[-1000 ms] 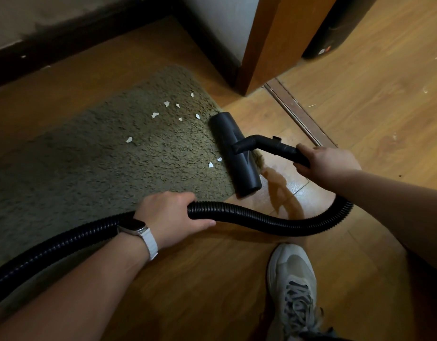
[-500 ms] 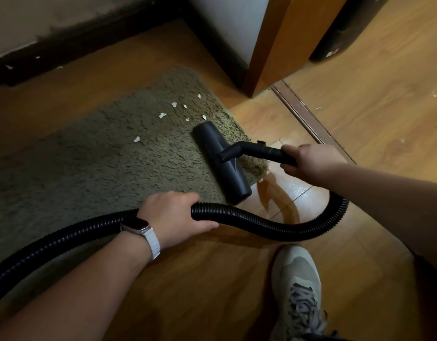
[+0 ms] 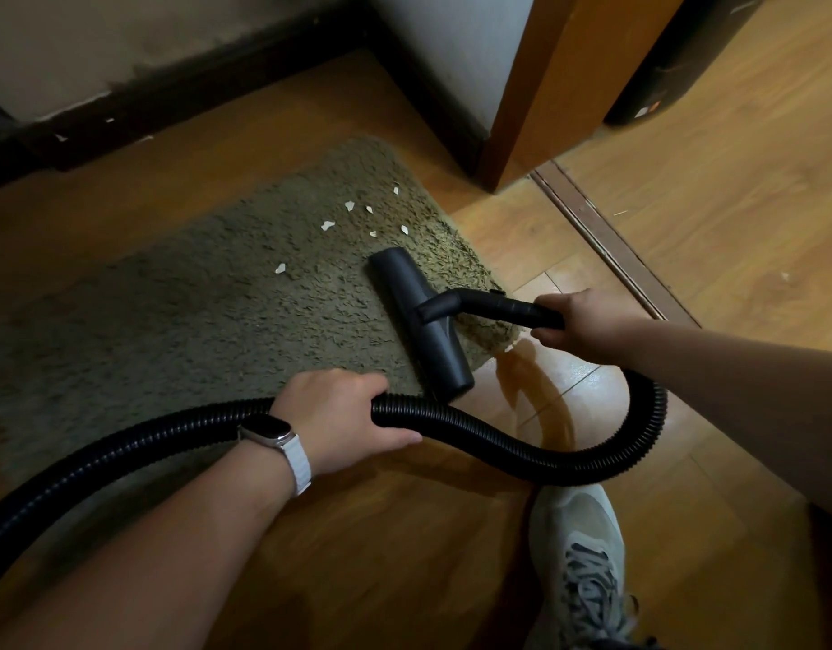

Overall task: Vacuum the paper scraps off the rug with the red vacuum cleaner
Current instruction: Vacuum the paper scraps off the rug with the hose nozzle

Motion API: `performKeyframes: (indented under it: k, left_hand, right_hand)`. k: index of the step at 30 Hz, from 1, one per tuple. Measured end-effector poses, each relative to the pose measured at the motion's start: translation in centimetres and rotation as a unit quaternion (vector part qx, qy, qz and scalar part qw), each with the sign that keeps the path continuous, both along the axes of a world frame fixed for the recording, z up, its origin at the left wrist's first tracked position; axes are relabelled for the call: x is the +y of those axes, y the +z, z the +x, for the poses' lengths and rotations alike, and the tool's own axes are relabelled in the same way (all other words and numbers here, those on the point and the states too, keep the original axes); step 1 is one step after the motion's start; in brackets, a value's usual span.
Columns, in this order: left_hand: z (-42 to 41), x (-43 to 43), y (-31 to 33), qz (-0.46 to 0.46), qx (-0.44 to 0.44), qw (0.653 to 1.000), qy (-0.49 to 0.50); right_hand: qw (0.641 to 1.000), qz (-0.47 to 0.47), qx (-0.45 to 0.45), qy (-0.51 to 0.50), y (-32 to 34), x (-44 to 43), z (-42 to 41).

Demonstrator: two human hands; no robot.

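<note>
A shaggy olive rug [image 3: 170, 321] lies on the wood floor. Several white paper scraps [image 3: 328, 225] are scattered near its far right corner. The black floor nozzle [image 3: 419, 316] of the vacuum rests on the rug's right end, just short of the scraps. My right hand [image 3: 578, 321] grips the black wand [image 3: 489, 304] behind the nozzle. My left hand [image 3: 339, 415] grips the black ribbed hose [image 3: 498, 443], which loops along the floor between both hands. The red vacuum body is out of view.
A wooden door frame [image 3: 536, 110] and a white wall corner stand beyond the rug. A dark threshold strip [image 3: 606, 241] runs diagonally at right. A black object [image 3: 676, 63] stands at the top right. My grey sneaker [image 3: 583, 555] is on the floor below the hose.
The nozzle has slid left from the rug's right edge onto the rug, passing over two scraps that no longer show. Both hands moved with it.
</note>
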State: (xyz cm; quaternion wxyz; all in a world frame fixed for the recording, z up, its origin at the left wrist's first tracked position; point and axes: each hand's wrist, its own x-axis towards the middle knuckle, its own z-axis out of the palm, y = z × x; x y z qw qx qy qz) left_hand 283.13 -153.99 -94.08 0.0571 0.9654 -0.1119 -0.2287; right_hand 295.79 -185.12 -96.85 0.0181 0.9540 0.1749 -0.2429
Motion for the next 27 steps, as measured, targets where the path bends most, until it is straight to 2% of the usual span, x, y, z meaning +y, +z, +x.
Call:
performKeyframes:
  k: [5,9,16,27]
  left_hand:
    - [-0.2,0.2,-0.1,-0.009,-0.001,1.000,0.000]
    - [-0.1,0.0,-0.1,-0.019,-0.001,1.000,0.008]
    - [0.2,0.2,0.4,-0.017,-0.010,0.999,0.034]
    - [1.3,3.6,1.4,0.012,-0.108,0.982,0.157]
  right_hand:
    - [0.989,0.041,0.073,-0.121,0.1,-3.0,-1.0]
    - [0.983,0.044,0.055,-0.171,0.6,-4.9,-1.2]
    - [0.987,0.034,0.026,-0.157,0.2,-3.7,0.0]
    - [0.986,0.045,-0.013,-0.160,0.0,1.9,7.0]
